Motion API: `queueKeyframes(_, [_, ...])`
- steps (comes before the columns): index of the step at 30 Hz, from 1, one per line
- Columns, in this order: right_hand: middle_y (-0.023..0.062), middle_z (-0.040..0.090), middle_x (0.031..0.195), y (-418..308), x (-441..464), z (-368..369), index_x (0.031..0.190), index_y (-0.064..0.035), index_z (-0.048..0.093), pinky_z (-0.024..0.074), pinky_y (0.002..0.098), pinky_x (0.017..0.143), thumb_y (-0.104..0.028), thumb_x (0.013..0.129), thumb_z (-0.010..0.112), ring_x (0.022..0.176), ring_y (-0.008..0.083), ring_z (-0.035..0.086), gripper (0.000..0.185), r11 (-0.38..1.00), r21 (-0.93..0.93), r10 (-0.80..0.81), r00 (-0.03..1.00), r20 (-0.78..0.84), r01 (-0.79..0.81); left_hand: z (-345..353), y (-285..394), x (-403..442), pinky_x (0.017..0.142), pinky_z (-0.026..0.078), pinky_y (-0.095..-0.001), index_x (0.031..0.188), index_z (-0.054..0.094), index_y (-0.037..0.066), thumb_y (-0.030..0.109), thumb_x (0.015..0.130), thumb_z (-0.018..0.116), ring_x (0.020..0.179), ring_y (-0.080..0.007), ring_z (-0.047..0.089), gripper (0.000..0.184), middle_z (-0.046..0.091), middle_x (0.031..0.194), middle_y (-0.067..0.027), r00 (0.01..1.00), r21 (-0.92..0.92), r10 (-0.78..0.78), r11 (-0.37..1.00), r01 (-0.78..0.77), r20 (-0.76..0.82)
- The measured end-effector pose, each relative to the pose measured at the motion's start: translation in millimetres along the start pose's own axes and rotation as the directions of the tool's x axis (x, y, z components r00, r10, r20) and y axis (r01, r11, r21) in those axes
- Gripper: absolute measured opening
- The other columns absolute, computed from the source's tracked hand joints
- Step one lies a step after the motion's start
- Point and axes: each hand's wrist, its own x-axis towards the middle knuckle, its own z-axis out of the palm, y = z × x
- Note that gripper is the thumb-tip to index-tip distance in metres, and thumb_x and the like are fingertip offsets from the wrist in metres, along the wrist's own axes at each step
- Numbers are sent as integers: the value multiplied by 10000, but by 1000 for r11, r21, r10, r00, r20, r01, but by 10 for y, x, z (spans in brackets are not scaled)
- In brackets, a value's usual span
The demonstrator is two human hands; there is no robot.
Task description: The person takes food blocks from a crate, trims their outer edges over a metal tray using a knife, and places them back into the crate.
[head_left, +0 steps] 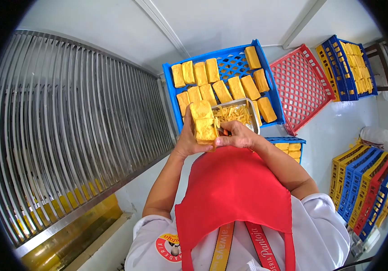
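Note:
My left hand (187, 139) is wrapped round a yellow loaf (204, 121) from its left side and holds it above my red apron. At the loaf's right edge is my right hand (239, 134), its fingers closed round a small dark and orange tool (224, 132), partly hidden by the fingers. A thin strip of crust stands along the loaf's right side, by my right thumb. Just beyond my right hand, a metal tray (253, 118) holds yellow trimmings (235, 114). The tray rests in a blue crate (171, 90) with several yellow loaves (222, 91).
A metal rack (81, 122) fills the left side. Right of the blue crate lies a red crate (300, 88). Filled crates (356, 67) stand at the upper right, stacked coloured crates (361, 185) at the lower right. Another blue crate (289, 140) holds loaves near my right forearm.

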Motion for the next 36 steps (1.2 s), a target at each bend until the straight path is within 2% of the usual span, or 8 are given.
queueKeyframes(6, [60,523,609,-96,-29,-19,756,-1,581,415,359,559,-691,766,693,590,182,512,699,999,-21,41,993,112,-39,-8,7,-20,1142,316,-402,1533,14,46,199,433,947,1358,-278,372,1450,363,1441,-126,996,12,-22,1000,23,-81])
queueKeyframes(11, [154,580,601,-83,-34,-42,781,-18,600,492,411,608,-717,672,737,641,346,643,720,877,-443,-248,965,-89,184,-43,88,-55,1143,318,-405,1511,92,24,227,432,958,1341,-281,390,1399,372,1422,-136,999,339,34,940,-32,2])
queueKeyframes(15, [192,663,744,-184,-59,-46,801,-20,625,517,459,709,-762,658,700,767,403,666,759,874,-471,-138,990,-9,117,-18,-9,-69,1144,317,-407,1509,100,17,238,423,964,1341,-286,389,1405,370,1421,-139,999,295,52,954,-49,-3])
queueKeyframes(17, [151,595,616,-77,-47,1,795,-9,609,487,418,598,-721,675,732,633,352,637,733,905,-404,-149,989,-16,130,-24,-42,-71,1136,325,-413,1506,108,11,253,420,968,1331,-292,398,1406,379,1409,-150,998,301,68,952,-60,-17])
queueKeyframes(24, [149,602,627,-13,-44,39,823,7,623,487,416,590,-702,779,660,618,337,635,711,955,-296,-4,994,113,37,-33,-31,-34,1114,344,-418,1493,123,-25,287,434,970,1298,-327,424,1392,384,1392,-178,990,475,143,871,-121,-10])
queueKeyframes(27, [151,589,615,126,-25,143,784,-4,611,479,415,563,-711,770,664,589,327,615,709,971,-218,-114,993,-43,102,24,-61,-26,1107,352,-424,1482,133,-40,326,437,971,1296,-349,426,1388,386,1378,-197,984,456,166,882,-118,-67])
queueKeyframes(29, [156,568,594,112,-28,173,731,-12,588,476,412,545,-716,762,670,570,318,598,709,951,-309,-128,949,-288,34,150,-18,-43,1096,356,-443,1472,141,-50,367,446,969,1280,-378,427,1383,395,1358,-222,911,705,315,708,-40,-265])
queueKeyframes(36, [207,640,675,110,25,294,804,-22,620,534,462,643,-750,740,652,693,386,677,732,935,-328,1,927,-375,-133,376,-250,-25,1022,347,-536,1452,136,-89,473,569,900,1222,-460,414,1295,392,1313,-291,739,835,530,544,78,-415])
